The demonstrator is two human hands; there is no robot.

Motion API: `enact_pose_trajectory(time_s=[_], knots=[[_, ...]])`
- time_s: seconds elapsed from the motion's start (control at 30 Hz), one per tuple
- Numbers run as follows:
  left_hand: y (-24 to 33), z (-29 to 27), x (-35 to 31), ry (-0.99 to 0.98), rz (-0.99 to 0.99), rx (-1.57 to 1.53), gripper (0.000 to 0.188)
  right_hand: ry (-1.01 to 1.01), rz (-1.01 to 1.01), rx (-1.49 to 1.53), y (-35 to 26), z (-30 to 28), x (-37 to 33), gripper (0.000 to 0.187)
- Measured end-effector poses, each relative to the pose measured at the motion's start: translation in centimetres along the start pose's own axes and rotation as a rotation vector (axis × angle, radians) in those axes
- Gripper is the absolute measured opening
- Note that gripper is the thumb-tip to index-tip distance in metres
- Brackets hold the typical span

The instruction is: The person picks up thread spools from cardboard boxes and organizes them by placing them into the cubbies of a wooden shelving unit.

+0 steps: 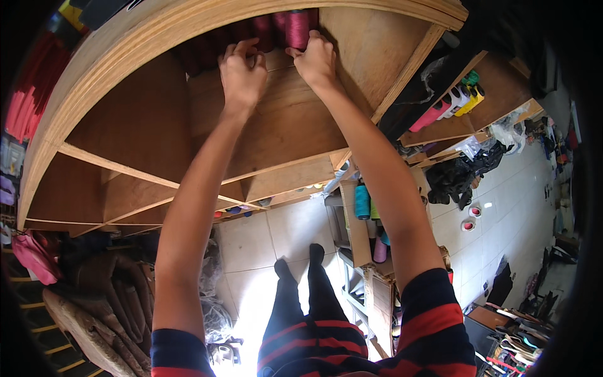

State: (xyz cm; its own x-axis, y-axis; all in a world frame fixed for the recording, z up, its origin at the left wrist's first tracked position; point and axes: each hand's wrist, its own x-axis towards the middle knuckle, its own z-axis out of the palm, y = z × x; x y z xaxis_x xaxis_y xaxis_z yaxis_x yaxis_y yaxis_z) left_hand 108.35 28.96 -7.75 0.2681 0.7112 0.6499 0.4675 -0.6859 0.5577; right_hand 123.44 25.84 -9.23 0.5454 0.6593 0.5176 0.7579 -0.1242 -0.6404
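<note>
Both my arms reach up into a wooden shelf compartment. At its back right stands a bright pink spool of thread (297, 29), and my right hand (316, 63) is closed around its lower end, the thumb at its base. My left hand (242, 78) hovers a little to the left, fingers loosely bent and apart, with nothing visible in them. Behind it, darker red spools (264, 31) line the back of the compartment in shadow; the left fingertips are near them, and whether they touch cannot be made out.
The curved wooden shelf edge (94, 78) and dividers (119, 168) frame the compartments. To the right, colored spools (449, 103) sit on another shelf and a teal spool (362, 201) in a box. Brown folded material (107, 301) lies lower left. Black bags (461, 173) rest on the tiled floor.
</note>
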Motion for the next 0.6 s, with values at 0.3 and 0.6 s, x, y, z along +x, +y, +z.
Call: enact_pose_trajectory(time_s=[0.3,0.6], knots=[[0.2,3.1,5.1,-0.128,0.256,0.534,0.049,0.028,0.109,-0.012,-0.2,0.5,-1.1,0.042],[-1.8,6.0,8.5,-0.225,0.317,0.52,0.059,0.094,0.032,0.082,1.0,-1.2,-2.7,0.039]])
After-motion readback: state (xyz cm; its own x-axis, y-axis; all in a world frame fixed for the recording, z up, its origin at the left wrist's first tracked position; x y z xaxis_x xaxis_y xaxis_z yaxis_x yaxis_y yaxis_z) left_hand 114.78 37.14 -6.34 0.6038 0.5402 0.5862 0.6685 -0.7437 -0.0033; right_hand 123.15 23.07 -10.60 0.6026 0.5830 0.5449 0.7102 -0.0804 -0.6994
